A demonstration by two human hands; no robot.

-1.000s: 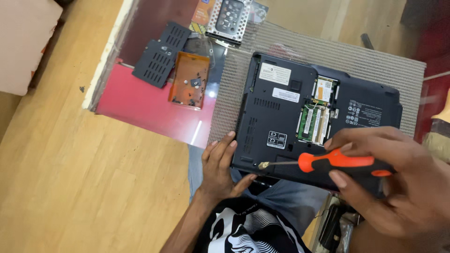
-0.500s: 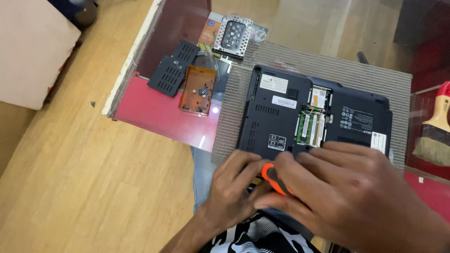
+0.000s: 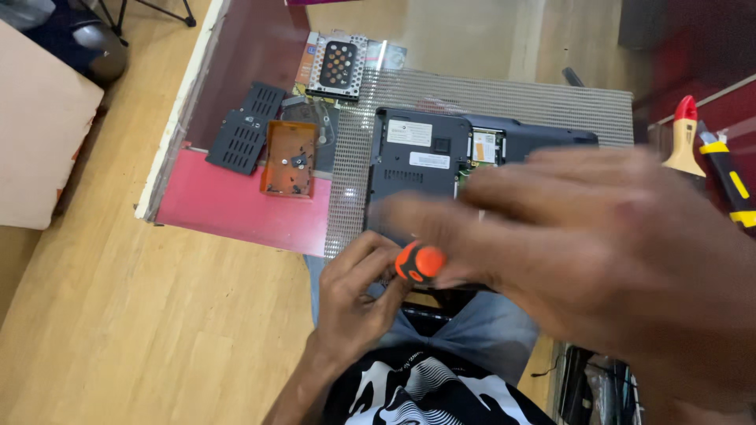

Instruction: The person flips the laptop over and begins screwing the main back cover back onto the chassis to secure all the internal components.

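Left hand (image 3: 358,295): palm down, fingers curled, at the near edge of the laptop (image 3: 417,157), fingertips beside the orange screwdriver handle (image 3: 420,262).
Left forearm: runs from the lower middle of the view up to the wrist, just short of the laptop.
Right hand (image 3: 598,244): motion-blurred, raised over the laptop's near right part, fingers spread leftward, fingertips closed on the screwdriver handle.
Right wrist: leaves the view at the lower right.
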